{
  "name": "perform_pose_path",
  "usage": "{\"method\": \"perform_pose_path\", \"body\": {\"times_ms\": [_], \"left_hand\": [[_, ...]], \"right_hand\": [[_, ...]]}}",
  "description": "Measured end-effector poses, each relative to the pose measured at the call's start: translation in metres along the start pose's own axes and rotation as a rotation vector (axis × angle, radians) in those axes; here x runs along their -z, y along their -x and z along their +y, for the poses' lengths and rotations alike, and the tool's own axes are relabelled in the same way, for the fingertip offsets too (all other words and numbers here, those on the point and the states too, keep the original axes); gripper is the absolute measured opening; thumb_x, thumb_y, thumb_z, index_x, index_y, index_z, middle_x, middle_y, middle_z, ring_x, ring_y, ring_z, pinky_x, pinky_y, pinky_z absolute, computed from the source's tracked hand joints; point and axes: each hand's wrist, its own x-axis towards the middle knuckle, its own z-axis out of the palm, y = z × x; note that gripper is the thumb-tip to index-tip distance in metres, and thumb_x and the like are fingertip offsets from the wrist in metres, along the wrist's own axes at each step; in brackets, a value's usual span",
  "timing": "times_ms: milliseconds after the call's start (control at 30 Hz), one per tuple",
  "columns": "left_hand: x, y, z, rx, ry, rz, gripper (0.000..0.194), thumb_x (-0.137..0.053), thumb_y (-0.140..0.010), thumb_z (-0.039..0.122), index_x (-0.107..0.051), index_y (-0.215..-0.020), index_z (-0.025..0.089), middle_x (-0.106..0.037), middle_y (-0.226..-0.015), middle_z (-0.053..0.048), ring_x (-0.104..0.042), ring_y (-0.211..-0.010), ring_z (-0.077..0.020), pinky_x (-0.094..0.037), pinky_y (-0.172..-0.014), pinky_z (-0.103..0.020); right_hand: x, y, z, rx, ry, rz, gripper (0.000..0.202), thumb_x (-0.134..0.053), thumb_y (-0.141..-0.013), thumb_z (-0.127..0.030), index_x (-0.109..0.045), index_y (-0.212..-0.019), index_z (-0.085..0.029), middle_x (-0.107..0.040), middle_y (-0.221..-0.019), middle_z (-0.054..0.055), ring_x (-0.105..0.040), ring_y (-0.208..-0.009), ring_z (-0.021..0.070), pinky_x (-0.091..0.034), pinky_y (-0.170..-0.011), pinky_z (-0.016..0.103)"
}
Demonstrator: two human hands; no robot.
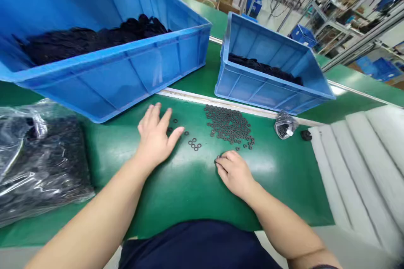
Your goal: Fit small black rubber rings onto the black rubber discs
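My left hand (pixel 156 136) lies on the green table with its fingers spread, and a few small black rings show beside and between its fingers. Just right of it sit several loose rings (pixel 193 146) in a small group. My right hand (pixel 235 172) is at the middle of the table, thumb and fingers pinched together at a small dark ring (pixel 218 158) that shows at the fingertips. Beyond my right hand spreads a large patch of small black rings (pixel 229 124).
Two blue bins (pixel 126 67) (pixel 274 88) holding black parts stand at the back. A clear bag (pixel 41 164) of black parts lies left. At right are a small bag (pixel 284 125), a black object (pixel 306 135) and white padded rolls (pixel 344 168).
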Motion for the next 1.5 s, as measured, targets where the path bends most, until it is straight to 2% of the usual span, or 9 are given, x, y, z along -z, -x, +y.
{"method": "perform_pose_path", "body": {"times_ms": [167, 333, 500, 700, 800, 933, 1033, 1300, 1500], "left_hand": [[-0.009, -0.002, -0.011, -0.042, -0.072, -0.118, 0.091, -0.027, -0.09, 0.064, -0.024, -0.152, -0.002, -0.018, -0.161, -0.026, -0.012, -0.15, -0.0393, -0.01, -0.119, -0.056], [-0.017, 0.012, 0.008, -0.156, -0.108, -0.104, 0.099, -0.03, -0.088, 0.069, -0.022, -0.152, -0.005, -0.014, -0.161, -0.028, -0.009, -0.15, -0.0412, -0.01, -0.119, -0.057], [-0.022, 0.019, 0.022, -0.261, -0.098, -0.105, 0.098, -0.031, -0.089, 0.068, -0.02, -0.152, -0.006, -0.011, -0.161, -0.028, -0.007, -0.15, -0.041, -0.012, -0.119, -0.059], [-0.027, 0.026, 0.024, -0.359, -0.128, -0.143, 0.095, -0.031, -0.092, 0.065, -0.023, -0.15, -0.009, -0.017, -0.159, -0.03, -0.011, -0.15, -0.0404, -0.013, -0.12, -0.056], [-0.03, 0.034, 0.028, -0.393, -0.138, -0.138, 0.094, -0.034, -0.092, 0.065, -0.022, -0.151, -0.007, -0.016, -0.16, -0.029, -0.01, -0.15, -0.0399, -0.013, -0.12, -0.056], [-0.03, 0.039, 0.037, -0.382, -0.15, -0.15, 0.089, -0.041, -0.092, 0.061, -0.021, -0.153, 0.0, -0.015, -0.161, -0.026, -0.009, -0.151, -0.0385, -0.012, -0.12, -0.058], [-0.023, 0.039, 0.043, -0.342, -0.172, -0.202, 0.091, -0.049, -0.089, 0.063, -0.026, -0.153, 0.001, -0.015, -0.161, -0.027, -0.009, -0.15, -0.0396, -0.013, -0.12, -0.057], [-0.017, 0.046, 0.053, -0.358, -0.202, -0.291, 0.101, -0.041, -0.085, 0.075, -0.024, -0.153, 0.003, -0.011, -0.162, -0.027, -0.005, -0.15, -0.0394, -0.013, -0.121, -0.055], [-0.018, 0.051, 0.054, -0.395, -0.143, -0.265, 0.098, -0.053, -0.083, 0.07, -0.03, -0.152, 0.004, -0.015, -0.161, -0.026, -0.009, -0.15, -0.0403, -0.015, -0.121, -0.057]], "right_hand": [[0.002, 0.003, -0.018, -0.063, 0.144, -0.042, 0.022, -0.05, -0.094, -0.015, -0.07, -0.104, -0.015, -0.063, -0.095, 0.011, -0.054, -0.085, 0.0225, -0.049, -0.078, 0.037], [-0.002, 0.008, -0.028, -0.1, 0.134, -0.021, 0.024, -0.048, -0.097, -0.022, -0.069, -0.107, -0.016, -0.063, -0.095, 0.01, -0.053, -0.087, 0.0226, -0.047, -0.077, 0.037], [-0.014, 0.001, -0.007, -0.102, 0.15, 0.002, 0.022, -0.05, -0.097, -0.021, -0.072, -0.095, -0.02, -0.063, -0.084, 0.007, -0.053, -0.083, 0.0198, -0.044, -0.076, 0.034], [-0.011, -0.007, 0.018, -0.162, 0.106, 0.148, 0.027, -0.048, -0.098, -0.021, -0.074, -0.095, -0.017, -0.067, -0.086, 0.008, -0.057, -0.082, 0.0191, -0.048, -0.08, 0.034], [-0.003, -0.001, 0.014, -0.184, 0.132, 0.153, 0.028, -0.047, -0.098, -0.02, -0.073, -0.106, -0.015, -0.068, -0.093, 0.01, -0.058, -0.086, 0.0205, -0.05, -0.083, 0.035], [-0.001, 0.009, -0.003, -0.22, 0.303, 0.029, 0.036, -0.048, -0.096, -0.025, -0.065, -0.126, -0.012, -0.064, -0.109, 0.016, -0.054, -0.096, 0.0265, -0.05, -0.083, 0.04], [-0.004, 0.013, -0.004, -0.187, 0.406, -0.034, 0.036, -0.046, -0.096, -0.021, -0.066, -0.126, -0.015, -0.062, -0.115, 0.017, -0.053, -0.098, 0.027, -0.048, -0.083, 0.04], [-0.016, 0.004, 0.045, -0.1, 0.412, 0.171, 0.033, -0.048, -0.095, -0.022, -0.069, -0.119, -0.01, -0.063, -0.105, 0.017, -0.054, -0.089, 0.0252, -0.048, -0.079, 0.039], [-0.009, 0.003, 0.026, -0.154, 0.381, 0.148, 0.033, -0.046, -0.096, -0.021, -0.068, -0.119, -0.01, -0.063, -0.109, 0.017, -0.054, -0.091, 0.0254, -0.049, -0.082, 0.042]]}}
